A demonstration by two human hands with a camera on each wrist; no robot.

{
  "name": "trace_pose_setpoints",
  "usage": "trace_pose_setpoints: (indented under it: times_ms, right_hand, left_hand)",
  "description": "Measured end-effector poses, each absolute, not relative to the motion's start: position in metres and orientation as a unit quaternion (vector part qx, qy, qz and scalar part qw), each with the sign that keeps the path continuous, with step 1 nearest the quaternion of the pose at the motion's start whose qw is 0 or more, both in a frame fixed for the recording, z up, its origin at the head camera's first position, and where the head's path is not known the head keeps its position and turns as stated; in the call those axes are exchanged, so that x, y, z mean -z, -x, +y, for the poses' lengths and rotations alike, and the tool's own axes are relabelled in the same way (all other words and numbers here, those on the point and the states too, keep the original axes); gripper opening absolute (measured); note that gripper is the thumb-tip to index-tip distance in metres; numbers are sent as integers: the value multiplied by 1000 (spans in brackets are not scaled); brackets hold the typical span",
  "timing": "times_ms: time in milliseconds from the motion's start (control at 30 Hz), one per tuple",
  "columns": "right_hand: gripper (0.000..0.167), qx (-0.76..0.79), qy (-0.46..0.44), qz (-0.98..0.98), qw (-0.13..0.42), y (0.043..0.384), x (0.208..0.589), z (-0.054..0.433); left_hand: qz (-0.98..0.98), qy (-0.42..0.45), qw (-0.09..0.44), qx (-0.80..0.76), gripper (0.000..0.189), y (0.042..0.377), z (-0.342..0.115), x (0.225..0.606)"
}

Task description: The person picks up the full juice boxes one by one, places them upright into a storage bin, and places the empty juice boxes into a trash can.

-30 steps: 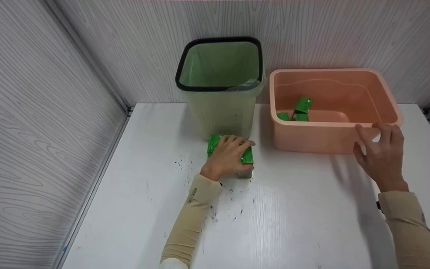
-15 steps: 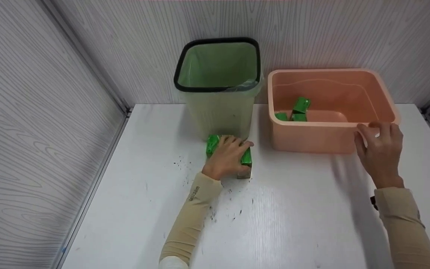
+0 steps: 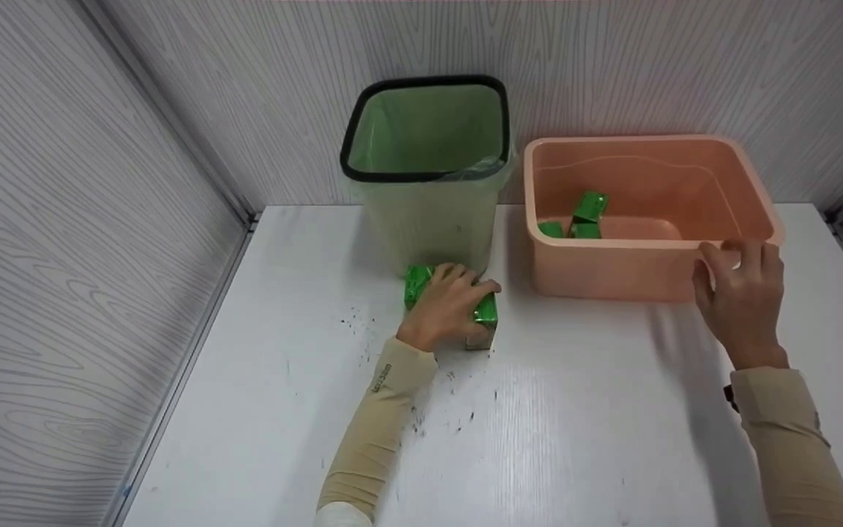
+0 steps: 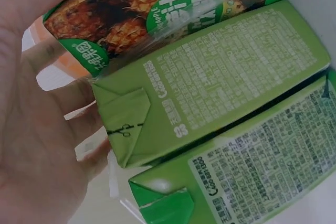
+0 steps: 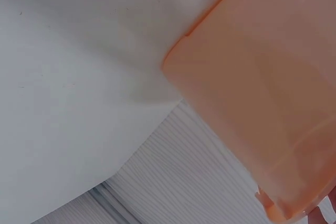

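Observation:
My left hand [image 3: 445, 311] reaches over a row of green juice cartons [image 3: 416, 285] standing on the table against the bin. Its thumb and index finger pinch the rightmost carton [image 3: 487, 311], while the other fingers lie across the tops. In the left wrist view a carton with pineapple pictures [image 4: 131, 14] lies closest to the thumb, alongside two plain green sides with white print. My right hand [image 3: 747, 311] grips the front rim of an orange-pink plastic tub [image 3: 612, 271] near its right corner. Several green cartons [image 3: 590, 206] are inside the tub's left part.
A pale green bin [image 3: 436, 219] with a black rim and a clear liner stands behind the cartons, left of the tub. Dark crumbs [image 3: 458, 424] dot the white table [image 3: 575, 439]. Wood-grain panels [image 3: 260, 73] close off the back and sides.
The rightmost carton has shifted slightly to the right with the left index finger. The right hand keeps its grip on the tub rim. The head view has drifted a little.

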State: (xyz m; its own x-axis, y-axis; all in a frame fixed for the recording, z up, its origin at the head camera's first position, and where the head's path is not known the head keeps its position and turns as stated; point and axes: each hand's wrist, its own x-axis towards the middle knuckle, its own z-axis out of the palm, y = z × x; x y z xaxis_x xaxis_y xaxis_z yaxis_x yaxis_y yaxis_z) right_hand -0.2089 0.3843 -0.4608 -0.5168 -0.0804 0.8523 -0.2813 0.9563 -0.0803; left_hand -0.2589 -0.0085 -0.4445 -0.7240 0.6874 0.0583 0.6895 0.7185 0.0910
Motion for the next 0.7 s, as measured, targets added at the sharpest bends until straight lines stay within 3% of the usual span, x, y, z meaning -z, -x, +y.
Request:
trace_pose_setpoints:
  times_ms: [167,700]
  right_hand:
    - [15,-106,-98,-867,476,209,462,384]
    - [18,-114,-104,-866,475,210,463,386]
  left_hand:
    - [-923,376,8,78,52,259,-7,438]
    - [-882,420,99,191,52,261,-9,438]
